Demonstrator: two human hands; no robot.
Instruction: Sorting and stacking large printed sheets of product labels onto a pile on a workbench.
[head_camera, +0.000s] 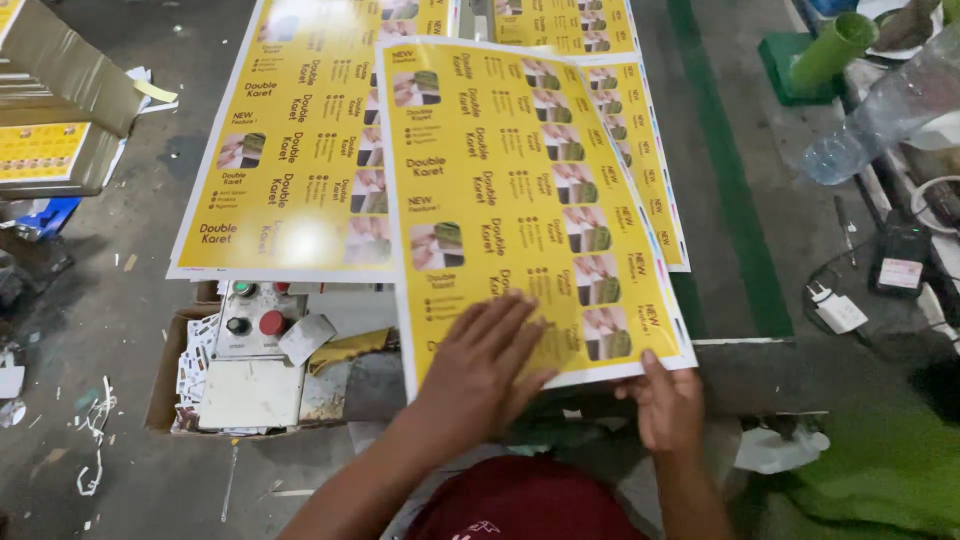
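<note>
Left of the top yellow printed sheet (520, 200), a control box with red and green buttons (250, 320) sits in a cardboard tray of scraps (165, 385), and a second sheet (290, 140) lies partly beneath. The left hand (480, 365) lies flat on the top sheet's near end, fingers spread, pressing, not clenching; a sideways push could skew it off the stack below. The right hand (668, 405) pinches the near right corner (thumb on top), where a tug might crease it. Right of the sheet, a green strip (730, 170) leaves bare room before a clear bottle (880, 110) and charger (838, 310).
</note>
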